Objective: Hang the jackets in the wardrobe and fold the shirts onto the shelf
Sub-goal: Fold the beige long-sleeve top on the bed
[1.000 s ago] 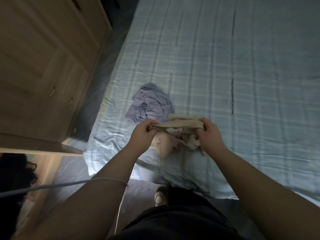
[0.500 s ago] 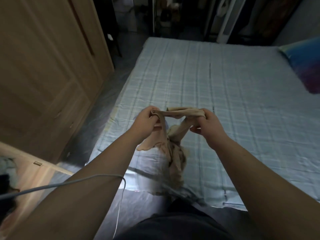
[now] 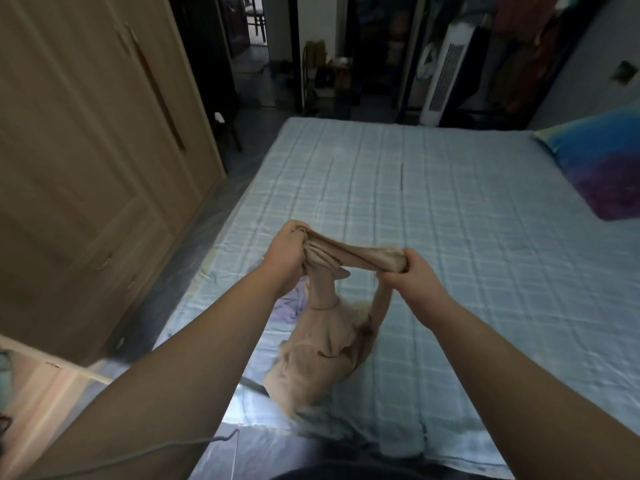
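Wardrobe point(image 3: 86, 150) fills 9–11 o'clock. Doors closed, so contents not visible. At 8 o'clock an open wooden panel point(image 3: 52, 370) w/ a dim compartment behind it; what's inside is too blurred to tell. Far alcove point(image 3: 519, 46) at 1 o'clock holds hanging clothes, dark.

L hand point(image 3: 287, 258) & R hand point(image 3: 412, 277) are both fisted tight on the beige shirt point(image 3: 322, 344), centre frame. Each bunches one end of a band of fabric pulled taut btwn them. Rest of shirt hangs toward 6 o'clock over the bed point(image 3: 450, 202). Its lower end is blurred, so can't tell if it touches the sheet. Lilac garment point(image 3: 285, 308) lies on bed, peeking out under L forearm, approx 7 o'clock of the hands. Pillow point(image 3: 606, 168) on bed at 3 o'clock. Thin cable point(image 3: 138, 452) runs by L forearm at 7 o'clock.

Vs 0.5 s ago: hands further apart, band stretched longer, shirt hanging more opened out. View tipped up, so more of the room shows. Vs 1.0 s ago: shirt was bunched low beside the lilac garment; now lifted above it.
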Demonstrator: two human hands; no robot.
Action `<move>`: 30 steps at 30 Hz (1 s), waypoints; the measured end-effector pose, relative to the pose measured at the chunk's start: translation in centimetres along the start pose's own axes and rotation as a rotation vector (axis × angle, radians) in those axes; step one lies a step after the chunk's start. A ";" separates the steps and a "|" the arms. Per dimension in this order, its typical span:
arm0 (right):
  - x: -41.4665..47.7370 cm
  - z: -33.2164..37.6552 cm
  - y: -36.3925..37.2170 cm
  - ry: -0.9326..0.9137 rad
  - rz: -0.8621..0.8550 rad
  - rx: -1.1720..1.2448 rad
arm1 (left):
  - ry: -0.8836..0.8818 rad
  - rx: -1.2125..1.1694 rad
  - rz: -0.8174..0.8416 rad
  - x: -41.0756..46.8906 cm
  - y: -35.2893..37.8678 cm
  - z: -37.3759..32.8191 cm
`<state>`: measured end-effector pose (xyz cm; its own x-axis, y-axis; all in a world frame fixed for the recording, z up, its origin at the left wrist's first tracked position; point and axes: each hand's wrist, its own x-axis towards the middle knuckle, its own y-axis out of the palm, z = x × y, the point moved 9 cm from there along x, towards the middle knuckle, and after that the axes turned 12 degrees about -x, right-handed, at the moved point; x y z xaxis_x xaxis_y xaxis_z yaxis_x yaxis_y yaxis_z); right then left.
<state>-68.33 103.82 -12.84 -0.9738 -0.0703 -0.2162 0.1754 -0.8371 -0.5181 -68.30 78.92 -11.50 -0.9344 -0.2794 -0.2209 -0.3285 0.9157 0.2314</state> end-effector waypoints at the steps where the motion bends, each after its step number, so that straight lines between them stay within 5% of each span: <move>1: 0.7 -2.1 -0.3 0.028 0.021 -0.015 | -0.002 -0.018 -0.026 0.4 0.8 0.5; 5: 2.6 -9.5 -2.1 0.161 0.077 -0.098 | -0.105 -0.274 -0.173 1.4 3.1 3.1; 11: 5.6 -18.0 -1.6 0.229 0.371 -0.191 | -0.249 -0.448 -0.165 1.7 4.7 10.1; 17: 7.9 -19.4 2.3 0.022 0.525 -0.645 | -0.359 -0.598 0.059 -1.2 5.7 12.8; 22: 7.5 -17.9 6.7 -0.010 0.395 -0.685 | -0.485 -0.546 0.054 -3.6 3.2 14.4; 24: 6.9 -16.1 9.0 -0.179 0.388 -0.777 | -0.532 -0.546 0.033 -4.5 2.4 15.0; 27: 4.1 -13.9 15.5 -0.512 0.683 -0.838 | -0.559 -0.549 0.027 -5.4 0.9 15.5; 30: 2.6 -14.6 19.9 -0.388 0.930 -0.704 | -0.557 -0.579 0.068 -6.6 -1.3 16.0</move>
<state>-65.26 94.88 -35.79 -0.3939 -0.7413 -0.5435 0.7482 0.0849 -0.6580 -59.51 84.19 -25.53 -0.7996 0.0967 -0.5927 -0.4348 0.5876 0.6824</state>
